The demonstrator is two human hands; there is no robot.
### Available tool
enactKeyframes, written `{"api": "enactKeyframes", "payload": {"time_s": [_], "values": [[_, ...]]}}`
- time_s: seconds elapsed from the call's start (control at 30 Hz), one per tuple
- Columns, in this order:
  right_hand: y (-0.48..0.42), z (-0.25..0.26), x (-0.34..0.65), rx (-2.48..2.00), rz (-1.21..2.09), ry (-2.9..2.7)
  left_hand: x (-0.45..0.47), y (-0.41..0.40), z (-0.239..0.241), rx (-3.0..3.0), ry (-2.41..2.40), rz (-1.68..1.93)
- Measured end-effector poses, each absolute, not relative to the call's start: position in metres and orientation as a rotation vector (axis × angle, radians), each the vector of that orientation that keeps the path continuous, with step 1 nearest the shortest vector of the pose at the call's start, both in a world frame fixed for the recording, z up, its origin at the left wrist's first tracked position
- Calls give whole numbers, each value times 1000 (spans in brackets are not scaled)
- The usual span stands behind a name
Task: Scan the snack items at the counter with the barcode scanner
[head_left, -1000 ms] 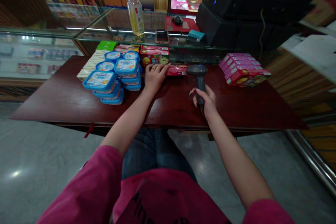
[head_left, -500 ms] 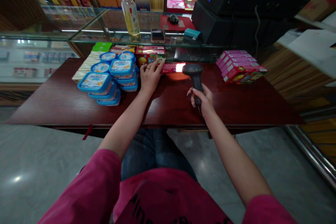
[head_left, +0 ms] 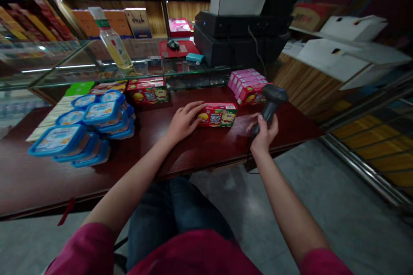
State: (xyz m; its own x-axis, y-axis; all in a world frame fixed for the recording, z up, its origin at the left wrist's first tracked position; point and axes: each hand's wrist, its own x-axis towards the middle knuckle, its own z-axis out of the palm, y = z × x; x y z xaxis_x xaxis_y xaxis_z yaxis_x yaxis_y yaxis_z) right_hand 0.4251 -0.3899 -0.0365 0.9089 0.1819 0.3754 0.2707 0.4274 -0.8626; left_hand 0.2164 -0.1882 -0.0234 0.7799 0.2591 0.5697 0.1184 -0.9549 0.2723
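Note:
My left hand (head_left: 185, 122) has its fingers and thumb around the left end of a small red carton (head_left: 217, 116) with yellow and green pictures, which rests on the dark wooden table. In my right hand (head_left: 266, 133) is a black barcode scanner (head_left: 274, 94), gripped by its handle and held up to the right of the carton. Behind the scanner stand several similar red cartons with pink-purple tops (head_left: 248, 81). More red cartons (head_left: 148, 90) sit at the back, left of my left hand.
Blue-lidded plastic tubs (head_left: 101, 114) are stacked on the left, beside a row of pale packs (head_left: 51, 107). A glass counter (head_left: 90, 60) behind the table bears a bottle (head_left: 114, 45), a mouse (head_left: 173, 44) and a black machine (head_left: 238, 43). White boxes (head_left: 335, 58) lie at right.
My left hand has drawn a red carton rightward, away from the cartons at the back. The scanner has moved right, and its light no longer shows on a carton. My view has turned right.

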Motion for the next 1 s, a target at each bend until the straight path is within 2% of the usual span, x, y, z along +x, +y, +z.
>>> {"api": "enactKeyframes", "payload": {"time_s": [0.2,0.37,0.53,0.67,0.8,1.0], "values": [[-408,-48,461,-1078,-371,-171,321,-244,-27,2817,255,866],[-411,-66,469,-1071,-320,-234,394,-268,-30,2870,287,941],[-411,-73,473,-1115,-227,-258,429,-273,-29,2851,348,961],[-410,-67,470,-1073,-147,-209,435,-279,-25,2825,440,885],[-411,-57,461,-1115,-146,-412,415,-274,-23,2869,459,861],[-394,-48,438,-1196,70,-685,322,-200,-25,2878,697,953]]}}
